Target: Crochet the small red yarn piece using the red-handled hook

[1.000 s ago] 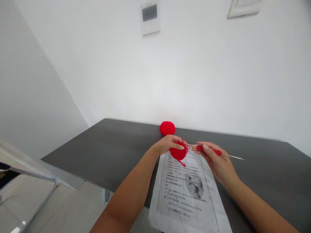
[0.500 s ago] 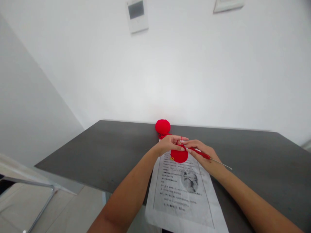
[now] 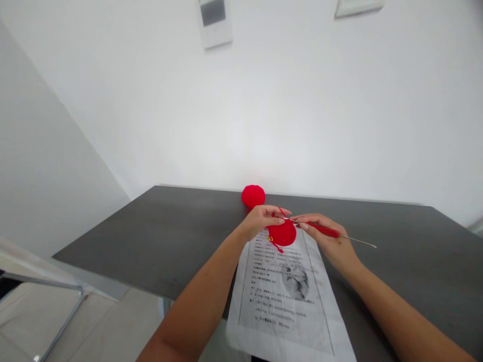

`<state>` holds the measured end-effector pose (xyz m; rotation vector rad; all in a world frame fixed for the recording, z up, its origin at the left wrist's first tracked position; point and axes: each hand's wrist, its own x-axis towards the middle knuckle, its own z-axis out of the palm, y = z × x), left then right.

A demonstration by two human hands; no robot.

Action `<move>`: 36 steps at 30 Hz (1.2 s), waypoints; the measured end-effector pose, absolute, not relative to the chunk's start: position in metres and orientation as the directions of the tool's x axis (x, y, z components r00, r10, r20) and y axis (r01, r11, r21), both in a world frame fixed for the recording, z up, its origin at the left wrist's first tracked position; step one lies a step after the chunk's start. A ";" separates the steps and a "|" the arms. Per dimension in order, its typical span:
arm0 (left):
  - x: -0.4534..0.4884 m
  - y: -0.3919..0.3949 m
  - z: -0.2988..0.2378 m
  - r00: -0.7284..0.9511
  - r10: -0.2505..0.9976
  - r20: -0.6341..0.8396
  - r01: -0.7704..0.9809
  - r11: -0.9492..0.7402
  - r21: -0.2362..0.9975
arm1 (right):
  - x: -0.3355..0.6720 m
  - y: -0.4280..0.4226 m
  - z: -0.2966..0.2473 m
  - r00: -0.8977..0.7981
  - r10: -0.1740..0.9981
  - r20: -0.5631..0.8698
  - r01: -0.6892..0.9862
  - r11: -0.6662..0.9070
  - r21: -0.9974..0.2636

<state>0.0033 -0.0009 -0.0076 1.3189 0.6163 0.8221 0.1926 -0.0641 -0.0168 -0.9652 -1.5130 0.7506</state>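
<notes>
My left hand (image 3: 263, 220) pinches the upper edge of a round red crochet piece (image 3: 283, 234), with a strand of red yarn running up at its index finger. A small yellow marker (image 3: 270, 239) and a short red yarn tail hang at the piece's lower left. Between the fingers of my right hand (image 3: 330, 238) lies a crochet hook (image 3: 327, 231) with a red handle. Its metal shaft reaches left to the top edge of the piece, and a thin hooked end sticks out to the right. Fingers partly hide the stitches there.
A red ball of yarn (image 3: 253, 196) sits at the back of the dark grey table (image 3: 181, 226), near the white wall. Under my hands lies a printed paper sheet (image 3: 279, 322) that overhangs the front edge. A metal chair frame (image 3: 68, 322) stands at the lower left.
My right hand has moved right with the hook, whose left shaft now shows between the hands. The red piece has shifted slightly right and up, and its yarn tail has come into view.
</notes>
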 end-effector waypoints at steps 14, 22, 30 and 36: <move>0.000 0.005 -0.014 0.584 0.808 0.077 -0.113 -0.013 0.994 | 0.206 -0.056 -0.024 -0.154 0.923 0.352 -0.056 0.347 -0.936; 0.002 0.006 -0.015 0.579 0.813 0.054 -0.069 -0.017 0.997 | 0.213 -0.055 -0.020 -0.219 0.916 0.337 -0.012 0.342 -0.939; 0.004 0.005 -0.017 0.562 0.825 0.060 -0.042 -0.044 0.998 | 0.213 -0.062 -0.006 -0.281 0.875 0.394 0.238 0.461 -0.855; 0.006 0.004 -0.016 0.543 0.830 0.127 -0.010 -0.145 0.989 | 0.213 -0.061 -0.008 -0.345 0.845 0.409 0.310 0.513 -0.800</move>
